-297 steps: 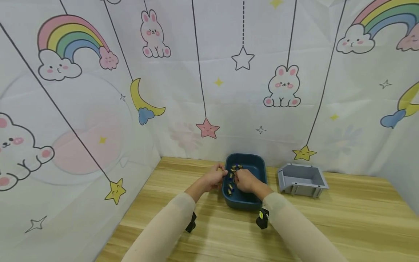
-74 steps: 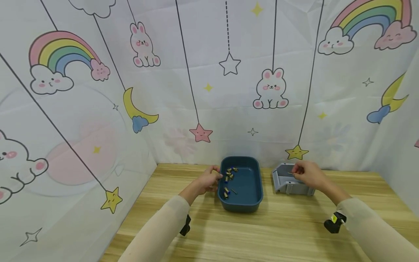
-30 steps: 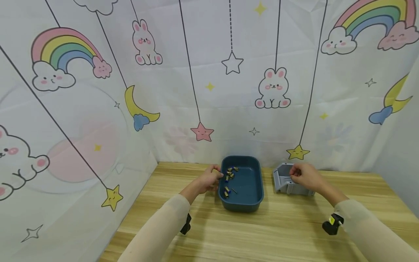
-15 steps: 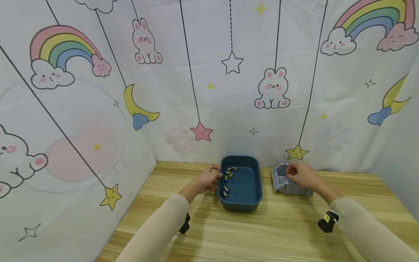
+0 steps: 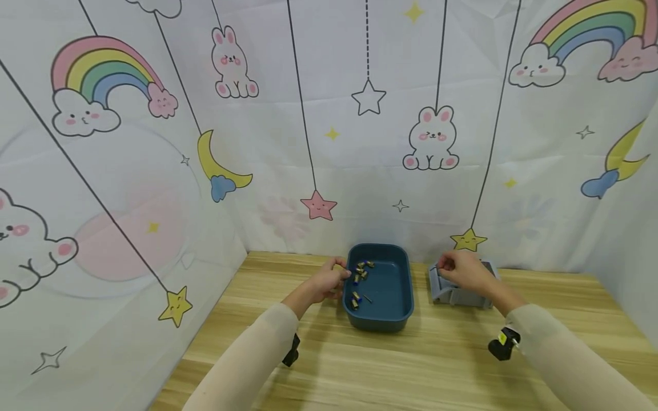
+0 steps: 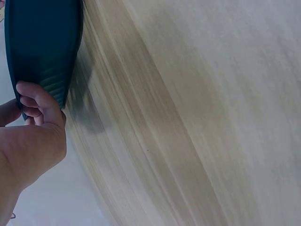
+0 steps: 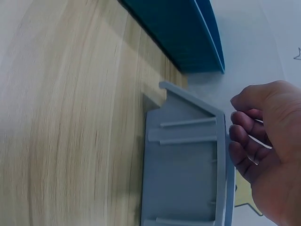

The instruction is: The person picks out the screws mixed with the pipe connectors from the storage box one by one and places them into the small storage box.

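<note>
The dark blue tub (image 5: 382, 324) stands at the back middle of the table. Along its left side lie several small brass-coloured fittings with blue parts (image 5: 357, 278), and near them a thin screw-like piece (image 5: 367, 298). My left hand (image 5: 328, 279) grips the tub's left wall, with the thumb on one side and the fingers on the other, as the left wrist view shows. Over the left part of the grey bin (image 5: 457, 297) hovers my right hand (image 5: 465, 271). In the right wrist view its fingers are loosely curled, with nothing visible in them. The bin's inside is mostly hidden.
A wood-grain table (image 5: 360, 371) spreads in front of both containers. Behind it hangs a white cloth (image 5: 277, 142) printed with rabbits, stars and rainbows. A narrow gap of table separates the tub from the bin.
Earlier my right hand reached into the tub, then held a thin piece over the grey bin. Over the last second it has moved left; the piece is no longer visible. My left hand stays put.
</note>
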